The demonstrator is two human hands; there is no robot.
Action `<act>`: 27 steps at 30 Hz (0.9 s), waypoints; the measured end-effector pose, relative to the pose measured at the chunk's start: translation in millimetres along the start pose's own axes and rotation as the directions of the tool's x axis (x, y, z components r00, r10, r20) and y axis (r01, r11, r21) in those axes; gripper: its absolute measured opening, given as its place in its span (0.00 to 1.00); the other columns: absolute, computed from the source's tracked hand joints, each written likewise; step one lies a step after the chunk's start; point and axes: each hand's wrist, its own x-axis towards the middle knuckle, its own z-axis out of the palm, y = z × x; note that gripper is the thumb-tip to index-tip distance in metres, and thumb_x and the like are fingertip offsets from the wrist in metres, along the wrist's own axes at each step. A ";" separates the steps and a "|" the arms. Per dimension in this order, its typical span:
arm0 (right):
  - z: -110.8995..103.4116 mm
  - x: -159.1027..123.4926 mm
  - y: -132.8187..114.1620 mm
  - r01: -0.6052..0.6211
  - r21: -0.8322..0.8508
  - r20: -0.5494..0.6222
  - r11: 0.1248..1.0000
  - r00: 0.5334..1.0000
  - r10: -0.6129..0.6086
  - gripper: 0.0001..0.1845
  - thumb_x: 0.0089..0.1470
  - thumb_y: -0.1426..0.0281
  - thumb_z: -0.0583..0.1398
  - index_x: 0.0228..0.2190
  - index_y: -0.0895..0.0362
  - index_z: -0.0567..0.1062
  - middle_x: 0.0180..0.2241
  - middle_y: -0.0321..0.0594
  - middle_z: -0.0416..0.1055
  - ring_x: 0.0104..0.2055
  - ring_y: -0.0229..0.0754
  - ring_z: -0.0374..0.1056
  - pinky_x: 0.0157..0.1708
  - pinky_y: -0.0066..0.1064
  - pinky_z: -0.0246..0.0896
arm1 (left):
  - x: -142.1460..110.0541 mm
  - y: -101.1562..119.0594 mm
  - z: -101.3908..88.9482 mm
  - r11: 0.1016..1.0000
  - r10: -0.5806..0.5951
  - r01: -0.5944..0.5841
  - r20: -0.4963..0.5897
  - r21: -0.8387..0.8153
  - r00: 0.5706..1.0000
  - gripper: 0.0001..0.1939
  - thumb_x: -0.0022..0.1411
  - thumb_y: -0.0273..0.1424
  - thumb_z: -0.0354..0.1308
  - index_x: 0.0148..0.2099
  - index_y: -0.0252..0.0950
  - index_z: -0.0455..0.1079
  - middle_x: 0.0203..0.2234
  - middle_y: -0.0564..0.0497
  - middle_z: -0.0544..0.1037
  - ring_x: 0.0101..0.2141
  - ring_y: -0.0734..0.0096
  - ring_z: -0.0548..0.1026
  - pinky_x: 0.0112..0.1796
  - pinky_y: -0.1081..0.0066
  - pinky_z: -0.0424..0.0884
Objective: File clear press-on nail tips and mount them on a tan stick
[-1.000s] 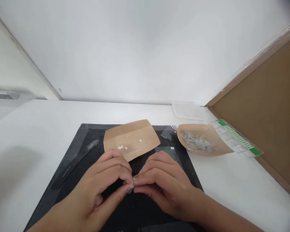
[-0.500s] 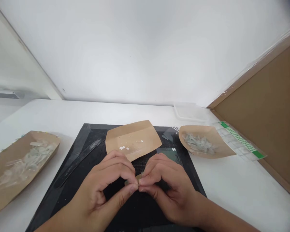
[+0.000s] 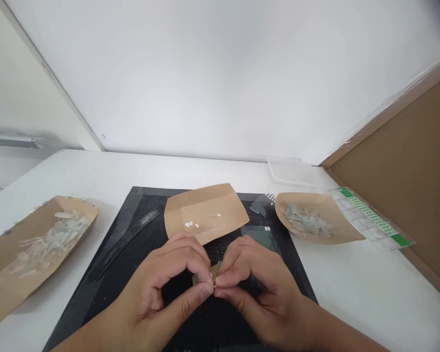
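Over the black mat (image 3: 132,288), my left hand (image 3: 170,283) and my right hand (image 3: 260,281) meet fingertip to fingertip. Each is closed in a pinch between thumb and forefinger. A tiny pale piece (image 3: 214,284) shows between the two pinches; its kind is too small to make out. Just behind the fingers is a small tan piece (image 3: 214,270), partly hidden by them. Beyond my hands, a brown paper tray (image 3: 205,200) rests on the mat with several small white bits (image 3: 188,224) in it.
At left, a brown tray (image 3: 7,293) holds many clear slivers (image 3: 58,239). Another brown tray (image 3: 337,237) with similar pieces stands at right, beside a clear plastic sheet with a green strip (image 3: 370,210). A translucent lid (image 3: 293,171) lies near the back wall. Cardboard (image 3: 399,161) borders the right.
The whole view has shifted slightly, so everything appears a little further right. Both hands keep their pinch, with fingertips still together.
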 end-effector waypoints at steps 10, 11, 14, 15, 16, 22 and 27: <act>-0.3 -0.4 1.0 0.015 -0.014 0.005 1.000 1.000 -0.015 0.07 0.61 0.78 0.67 0.39 0.56 0.76 0.34 0.34 0.79 0.37 0.35 0.75 0.41 0.32 0.67 | -4.0 -0.2 -0.1 0.997 -0.040 0.040 0.012 -0.061 0.999 0.07 0.75 0.26 0.56 0.41 0.39 0.72 0.34 0.51 0.75 0.36 0.70 0.74 0.39 0.69 0.71; -0.5 -0.4 1.3 0.009 -0.015 0.003 1.000 1.000 -0.009 0.07 0.61 0.78 0.67 0.39 0.56 0.76 0.34 0.34 0.80 0.37 0.35 0.75 0.41 0.31 0.67 | -4.8 -0.5 -0.2 0.997 -0.042 0.042 0.008 -0.058 0.999 0.07 0.75 0.27 0.55 0.42 0.40 0.71 0.34 0.51 0.74 0.36 0.70 0.74 0.39 0.70 0.71; -1.0 -0.3 1.7 0.006 -0.020 0.002 1.000 1.000 -0.006 0.08 0.61 0.78 0.67 0.39 0.55 0.76 0.34 0.34 0.79 0.37 0.34 0.74 0.41 0.31 0.67 | -7.1 -3.8 0.4 0.998 -0.058 0.057 -0.022 -0.025 0.998 0.07 0.78 0.29 0.52 0.42 0.40 0.68 0.35 0.52 0.72 0.36 0.71 0.71 0.39 0.70 0.70; -1.1 -0.2 1.6 0.008 -0.021 0.001 1.000 1.000 -0.008 0.08 0.61 0.78 0.67 0.39 0.55 0.76 0.34 0.33 0.79 0.36 0.34 0.74 0.41 0.31 0.68 | -7.7 -5.6 0.8 0.998 -0.060 0.059 -0.039 -0.011 0.997 0.08 0.78 0.29 0.50 0.43 0.40 0.67 0.35 0.52 0.71 0.35 0.71 0.70 0.38 0.71 0.70; -1.3 -0.1 1.4 0.008 -0.023 0.002 1.000 1.000 -0.008 0.08 0.61 0.79 0.67 0.39 0.55 0.75 0.34 0.34 0.79 0.37 0.34 0.75 0.41 0.31 0.68 | -8.2 -7.4 1.3 0.998 -0.060 0.060 -0.056 0.002 0.997 0.08 0.79 0.30 0.49 0.43 0.40 0.66 0.34 0.52 0.71 0.35 0.71 0.70 0.37 0.71 0.70; -2.2 -0.7 1.3 0.007 -0.041 0.012 0.999 1.000 -0.007 0.10 0.61 0.79 0.66 0.40 0.54 0.74 0.35 0.34 0.80 0.37 0.37 0.75 0.41 0.32 0.69 | -8.6 -12.6 5.2 0.995 -0.045 0.059 -0.184 0.075 0.982 0.10 0.81 0.34 0.45 0.44 0.41 0.63 0.33 0.53 0.69 0.32 0.71 0.67 0.34 0.71 0.67; -3.1 -0.7 1.7 0.010 -0.053 0.002 0.999 1.000 -0.009 0.09 0.62 0.79 0.65 0.40 0.53 0.74 0.34 0.35 0.80 0.37 0.38 0.75 0.40 0.33 0.70 | -7.6 -11.8 5.1 0.987 -0.016 0.059 -0.272 0.151 0.962 0.14 0.82 0.35 0.40 0.40 0.41 0.59 0.31 0.53 0.66 0.31 0.70 0.64 0.33 0.69 0.63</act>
